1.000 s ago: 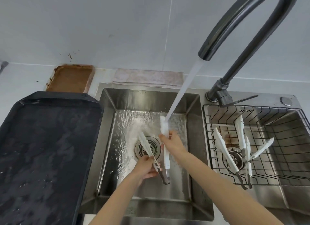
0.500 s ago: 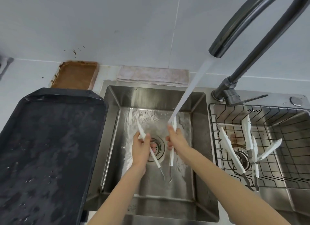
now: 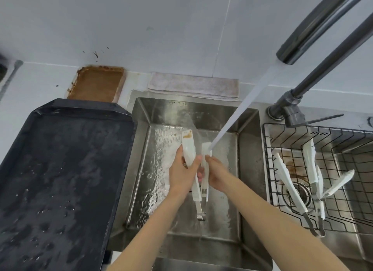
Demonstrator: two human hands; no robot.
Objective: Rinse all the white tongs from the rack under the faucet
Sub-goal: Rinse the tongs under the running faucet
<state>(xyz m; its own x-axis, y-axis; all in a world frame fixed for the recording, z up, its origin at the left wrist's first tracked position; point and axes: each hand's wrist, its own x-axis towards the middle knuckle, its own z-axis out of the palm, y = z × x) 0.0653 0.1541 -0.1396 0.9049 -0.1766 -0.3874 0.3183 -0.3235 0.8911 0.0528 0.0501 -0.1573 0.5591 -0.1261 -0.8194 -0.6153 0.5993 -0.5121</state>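
Left hand (image 3: 182, 174): wrapped round one arm of the white tongs (image 3: 189, 149), stained tip above the fist.
Right hand (image 3: 217, 174): pinching the other arm, apparently.
Stream (image 3: 238, 109): striking that arm's tip, over the sink (image 3: 248, 149).

the left basin (image 3: 248, 169) is crowded in the middle: both hands (image 3: 181, 173) (image 3: 217, 175) and the tongs (image 3: 196, 169) stand under the water stream (image 3: 238, 117), which cuts across from the upper right. free room is along the basin walls and near the front. the faucet (image 3: 314, 28) arches over the right side. the rack (image 3: 343, 190) holds more tongs (image 3: 290, 186), open room at its far right.
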